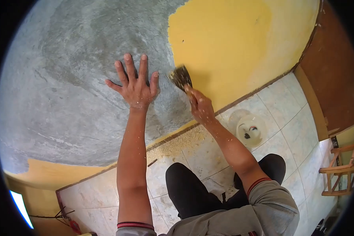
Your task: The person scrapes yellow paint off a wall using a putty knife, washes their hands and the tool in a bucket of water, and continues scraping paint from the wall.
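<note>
My left hand [137,88] lies flat on the wall with its fingers spread, over the bare grey patch [90,47]. In my right hand [202,107] is a scraper [179,77], gripped by its handle, its broad, flecked blade at the border between the grey surface and the yellow paint [220,43]. The blade's edge is slightly blurred. Pale flecks cling to both forearms and to the back of my left hand.
Yellow paint crumbs [185,143] lie on the tiled floor [279,98] along the wall's foot. A translucent white bucket [249,130] stands right of my right forearm. A brown panel [336,70] and a wooden stool [341,170] are at the right.
</note>
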A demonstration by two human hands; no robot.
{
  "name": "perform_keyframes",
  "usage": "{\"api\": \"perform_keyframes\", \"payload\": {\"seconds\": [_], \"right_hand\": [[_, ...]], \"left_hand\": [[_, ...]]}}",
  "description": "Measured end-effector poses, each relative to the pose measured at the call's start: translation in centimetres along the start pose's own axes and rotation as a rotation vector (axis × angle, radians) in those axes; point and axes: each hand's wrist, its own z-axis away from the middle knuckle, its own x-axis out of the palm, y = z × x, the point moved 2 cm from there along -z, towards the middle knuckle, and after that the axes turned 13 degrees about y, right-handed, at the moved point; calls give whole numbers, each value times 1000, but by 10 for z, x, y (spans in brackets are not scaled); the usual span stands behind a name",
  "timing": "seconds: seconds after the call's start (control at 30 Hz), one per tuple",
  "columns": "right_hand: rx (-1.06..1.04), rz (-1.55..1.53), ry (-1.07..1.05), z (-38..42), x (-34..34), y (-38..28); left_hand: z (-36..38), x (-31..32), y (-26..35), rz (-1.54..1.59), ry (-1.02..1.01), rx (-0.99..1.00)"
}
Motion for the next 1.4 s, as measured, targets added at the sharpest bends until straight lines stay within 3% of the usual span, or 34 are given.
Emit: {"api": "perform_keyframes", "payload": {"seconds": [0.03,0.1,0.13,0.17,0.2,0.27,0.33,0.4,0.47,0.5,0.57,0.67,0.73,0.83,0.9,0.97,1.0,1.03,1.1,1.13,1.17,1.2,1.4], "right_hand": [[-74,67,13,22,-2,23],[155,557,-531,75,-32,46],[238,662,-755,121,-47,83],[283,637,-902,172,-66,133],[333,609,-945,182,-96,127],[392,600,-996,177,-144,127],[290,514,-1233,153,-188,148],[50,574,-1244,126,-233,183],[33,1024,-1418,64,-254,139],[25,1029,-1413,53,-265,128],[409,1138,-1113,34,-295,127],[467,1144,-1136,54,-312,155],[366,1091,-1415,91,-312,212],[260,1005,-1516,129,-289,265],[516,947,-1524,159,-271,323],[551,954,-1634,163,-244,330],[614,1004,-1727,162,-238,333],[574,976,-1737,154,-234,332],[694,1023,-1709,155,-244,334],[680,1004,-1718,170,-242,350],[515,1004,-1666,191,-239,374],[355,1002,-1610,203,-238,392],[462,996,-1576,210,-213,405]], "left_hand": [[0,-3,0,9,16,-15],[3,-7,2,20,-39,-51],[11,-10,3,35,-29,-67],[21,-11,5,45,-31,-124],[33,-10,6,54,-31,-179],[66,-4,13,65,-36,-187],[98,-6,29,67,-93,-321],[123,-13,56,99,-157,-428],[136,-23,75,138,-201,-496],[141,-29,86,149,-283,-545],[146,-22,107,158,-347,-606],[172,-22,125,100,-434,-629],[192,-25,138,150,-458,-671],[217,-42,153,142,-614,-704],[227,-53,152,153,-710,-726],[232,-67,152,147,-898,-785],[244,-74,149,103,-891,-779],[267,-79,144,110,-963,-809],[317,-104,136,85,-1045,-838],[344,-115,132,224,-1116,-987],[357,-121,131,376,-1182,-1138],[361,-118,130,201,-1503,-1101],[326,-110,176,202,-1536,-1100]]}}
